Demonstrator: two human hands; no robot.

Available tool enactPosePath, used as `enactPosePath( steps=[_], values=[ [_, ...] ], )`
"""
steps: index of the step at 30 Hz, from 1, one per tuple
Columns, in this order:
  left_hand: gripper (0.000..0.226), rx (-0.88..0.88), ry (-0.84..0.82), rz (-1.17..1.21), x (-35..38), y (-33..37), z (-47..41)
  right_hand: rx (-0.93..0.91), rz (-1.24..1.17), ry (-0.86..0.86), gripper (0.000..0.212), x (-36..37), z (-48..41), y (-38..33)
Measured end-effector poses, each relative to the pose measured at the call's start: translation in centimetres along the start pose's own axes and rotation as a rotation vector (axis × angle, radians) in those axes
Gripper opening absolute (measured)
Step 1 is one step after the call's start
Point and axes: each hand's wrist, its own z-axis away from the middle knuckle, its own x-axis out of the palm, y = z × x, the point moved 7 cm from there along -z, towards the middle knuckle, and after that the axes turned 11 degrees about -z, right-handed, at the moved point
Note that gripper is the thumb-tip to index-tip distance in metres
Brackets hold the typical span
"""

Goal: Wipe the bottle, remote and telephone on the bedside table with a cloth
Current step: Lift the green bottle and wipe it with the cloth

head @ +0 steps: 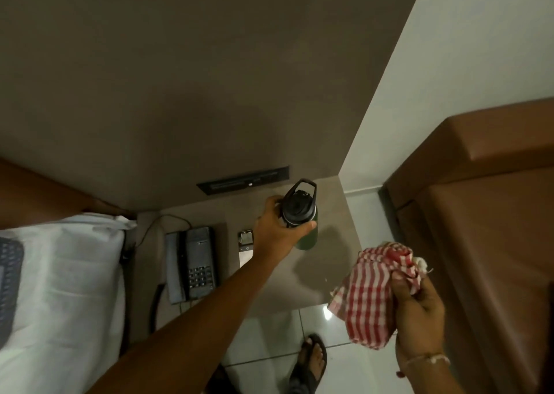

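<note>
A dark green bottle (300, 210) with a black looped cap stands at the back of the brown bedside table (275, 285). My left hand (277, 228) is wrapped around its upper part, just below the cap. My right hand (418, 306) grips a bunched red and white checked cloth (370, 291) above the table's front right corner, apart from the bottle. A slim remote (245, 248) lies left of the bottle, partly hidden by my left wrist. Further left sits a dark corded telephone (192, 264) with its handset on the cradle.
A bed with white sheets (60, 288) borders the table on the left. A brown padded bed frame (479, 228) rises on the right, across a strip of tiled floor (353, 363). A socket panel (242, 180) sits in the wall behind the bottle. My sandalled foot (311, 360) is below.
</note>
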Motion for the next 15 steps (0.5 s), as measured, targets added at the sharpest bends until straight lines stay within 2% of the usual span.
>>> enactPosePath(
  steps=[5, 15],
  values=[
    [0.076, 0.068, 0.003, -0.047, 2.5, -2.1, -0.9, 0.087, -0.044, 0.000, 0.030, 0.8, -1.9, 2.5],
    [0.078, 0.138, 0.007, -0.067, 4.1, -3.4, -0.2, 0.126, -0.067, 0.006, 0.030, 0.6, -2.9, 4.1]
  ],
)
